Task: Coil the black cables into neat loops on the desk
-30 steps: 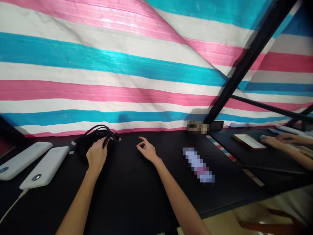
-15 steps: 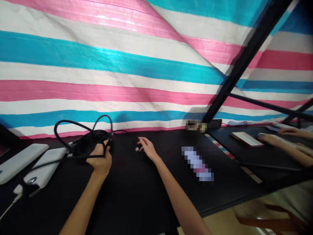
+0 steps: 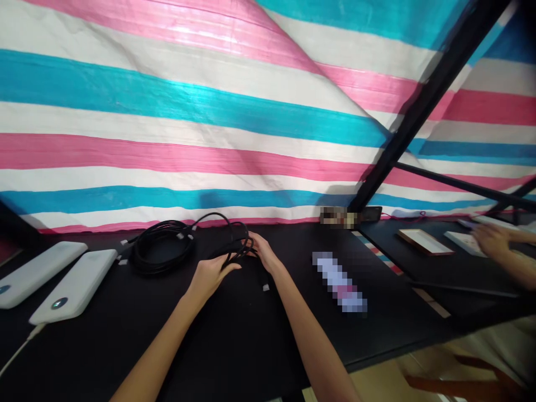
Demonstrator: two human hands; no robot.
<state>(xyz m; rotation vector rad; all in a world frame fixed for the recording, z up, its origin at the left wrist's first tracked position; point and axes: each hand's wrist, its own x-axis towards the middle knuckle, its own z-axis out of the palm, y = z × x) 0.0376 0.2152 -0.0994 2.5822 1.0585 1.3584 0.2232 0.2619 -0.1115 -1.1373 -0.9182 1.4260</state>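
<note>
On a black surface (image 3: 238,346), the left hand (image 3: 209,279) and right hand (image 3: 266,254) sit together, clamped on a loop of black cable (image 3: 232,251) running from its coil (image 3: 157,248), near 2 white power banks (image 3: 73,285).

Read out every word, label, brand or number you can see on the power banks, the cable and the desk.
No legible text anywhere.
Round lit display on the white power bank: too small to read.
Pale tags on the black cable: too small to read.
Long object on the desk: pixelated, unreadable.
</note>
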